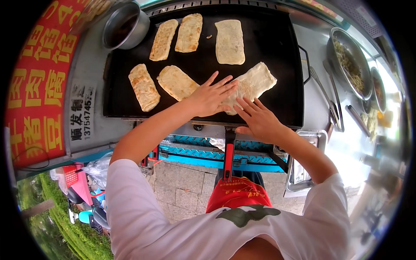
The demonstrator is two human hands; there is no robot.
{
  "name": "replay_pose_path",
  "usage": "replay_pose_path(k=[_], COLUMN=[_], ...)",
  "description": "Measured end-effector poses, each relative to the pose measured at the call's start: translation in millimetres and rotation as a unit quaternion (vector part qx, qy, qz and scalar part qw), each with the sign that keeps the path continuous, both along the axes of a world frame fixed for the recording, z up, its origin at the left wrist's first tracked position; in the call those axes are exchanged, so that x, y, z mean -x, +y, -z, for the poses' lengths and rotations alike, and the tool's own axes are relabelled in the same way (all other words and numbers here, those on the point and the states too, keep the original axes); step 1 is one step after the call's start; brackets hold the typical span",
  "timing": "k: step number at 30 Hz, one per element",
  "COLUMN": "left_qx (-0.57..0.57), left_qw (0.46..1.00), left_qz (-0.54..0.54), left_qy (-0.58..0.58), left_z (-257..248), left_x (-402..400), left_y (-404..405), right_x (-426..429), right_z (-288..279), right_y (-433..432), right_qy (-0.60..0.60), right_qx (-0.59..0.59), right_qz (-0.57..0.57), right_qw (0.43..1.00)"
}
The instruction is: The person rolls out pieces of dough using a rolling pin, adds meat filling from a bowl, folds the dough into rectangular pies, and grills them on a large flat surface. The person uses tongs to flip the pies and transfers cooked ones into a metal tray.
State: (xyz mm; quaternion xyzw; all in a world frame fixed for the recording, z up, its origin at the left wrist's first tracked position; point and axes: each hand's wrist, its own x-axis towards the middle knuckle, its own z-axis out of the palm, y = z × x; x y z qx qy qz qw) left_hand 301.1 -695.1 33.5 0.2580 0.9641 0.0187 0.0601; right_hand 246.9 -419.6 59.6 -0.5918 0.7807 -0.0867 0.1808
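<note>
Both of my hands are over a pale, raw-looking flatbread (256,78) that lies aslant at the right front of a black griddle (273,39). My left hand (213,96) is spread on its left end, the fingertips reaching onto the dough. My right hand (260,122) lies at its near edge with the fingers apart. Neither hand grips anything. A browned flatbread (178,83) is just left of my left hand, partly behind it. Farther left is a folded, browned flatbread (144,87). At the back are two browned flatbreads (163,40) (189,32) and a paler one (230,42).
A deep metal pot (125,27) with dark contents stands at the back left corner. To the right are metal tongs (325,94), a metal bowl of shredded filling (349,63) and a steel tray (308,162). A red-handled bar (228,156) juts from the griddle's front.
</note>
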Motion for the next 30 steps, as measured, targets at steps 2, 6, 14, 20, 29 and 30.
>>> replay_pose_path(k=[2,6,14,20,29,30], left_qx=[-0.011,0.004,-0.012,-0.024,0.006,-0.017], left_qw=[1.000,0.998,0.995,1.000,0.999,0.999], left_qz=[-0.009,-0.036,-0.063,-0.010,0.000,-0.013], left_qy=[-0.017,-0.044,0.078,0.001,-0.034,-0.024], left_z=[-1,-11,25,-15,-6,-12], left_x=[-4,0,58,33,-2,3], left_y=[5,11,29,8,-17,-10], right_x=[-3,5,51,30,3,5], right_z=[0,3,12,5,14,6], right_y=[-5,-1,28,16,4,3], right_qy=[0.014,-0.028,0.100,0.080,-0.067,-0.084], right_qx=[0.067,0.034,0.000,0.032,0.033,0.033], right_qz=[-0.015,-0.018,0.057,0.003,-0.057,-0.049], right_qw=[0.998,0.999,0.993,0.996,0.996,0.995])
